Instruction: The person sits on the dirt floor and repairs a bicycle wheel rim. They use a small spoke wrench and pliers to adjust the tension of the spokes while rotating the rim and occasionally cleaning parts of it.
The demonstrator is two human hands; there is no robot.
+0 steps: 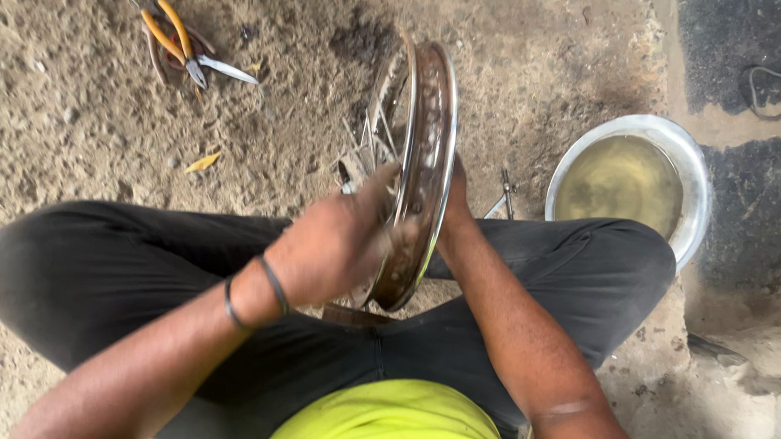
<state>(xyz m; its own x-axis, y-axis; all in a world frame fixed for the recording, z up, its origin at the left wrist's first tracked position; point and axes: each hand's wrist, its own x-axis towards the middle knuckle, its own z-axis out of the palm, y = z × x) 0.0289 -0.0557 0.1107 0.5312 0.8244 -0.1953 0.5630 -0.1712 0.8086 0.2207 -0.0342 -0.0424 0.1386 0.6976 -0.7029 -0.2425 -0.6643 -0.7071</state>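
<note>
Between both hands, wheel rim (424, 172) stands upright on edge, running straight away from fingers. Left hand (331, 243) curled onto spoke side; right hand (457, 196) mostly hidden behind rim, grip unclear.

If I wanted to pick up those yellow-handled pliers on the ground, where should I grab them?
Grab the pliers by the two yellow handles, coming from above. They lie flat on the dirt with the handles close together and pointing up-left, so one hand probably wraps both. The metal nose end looks thin and pointed.
</note>
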